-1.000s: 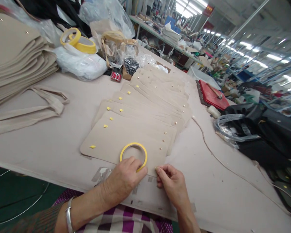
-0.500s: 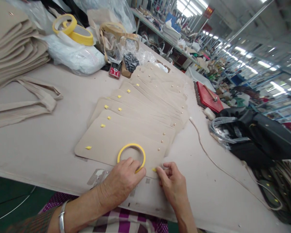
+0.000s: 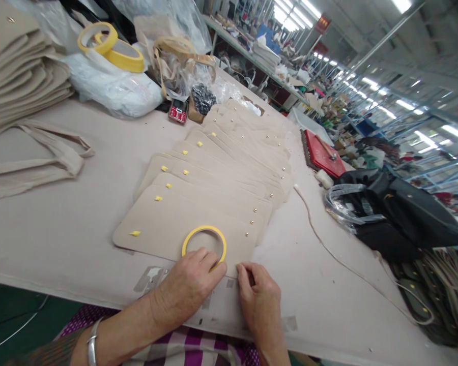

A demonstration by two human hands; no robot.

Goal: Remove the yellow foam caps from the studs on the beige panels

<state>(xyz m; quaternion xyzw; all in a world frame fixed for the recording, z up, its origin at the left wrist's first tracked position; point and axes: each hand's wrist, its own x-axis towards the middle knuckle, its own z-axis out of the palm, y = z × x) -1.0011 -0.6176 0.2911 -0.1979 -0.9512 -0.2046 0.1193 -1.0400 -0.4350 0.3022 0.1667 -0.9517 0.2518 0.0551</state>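
Observation:
My left hand (image 3: 198, 277) is closed round the near rim of a roll of yellow tape (image 3: 204, 229), held tilted over the front beige panel (image 3: 168, 218). Beside it, at that panel's near right corner, my right hand (image 3: 259, 290) is closed, thumb and forefinger pinched. A sliver of yellow tape (image 3: 237, 265) shows at these fingertips; the rest of it is hidden. Small yellow tape pieces (image 3: 135, 233) stick to the left part of the overlapping panels, and small metal studs (image 3: 247, 234) run along their right part.
At the left lie a stack of beige pieces (image 3: 26, 86) and a folded strap (image 3: 68, 157). Behind are two more tape rolls (image 3: 125, 58) on a plastic-wrapped bundle (image 3: 110, 91) and a red phone (image 3: 178, 111). To the right are a cord (image 3: 328, 249), a red box (image 3: 322, 152) and black bags (image 3: 404, 213).
My right hand has turned and closed in, its fingertips now covering most of the yellow tape piece at the panel's corner. The left hand keeps the roll in about the same place.

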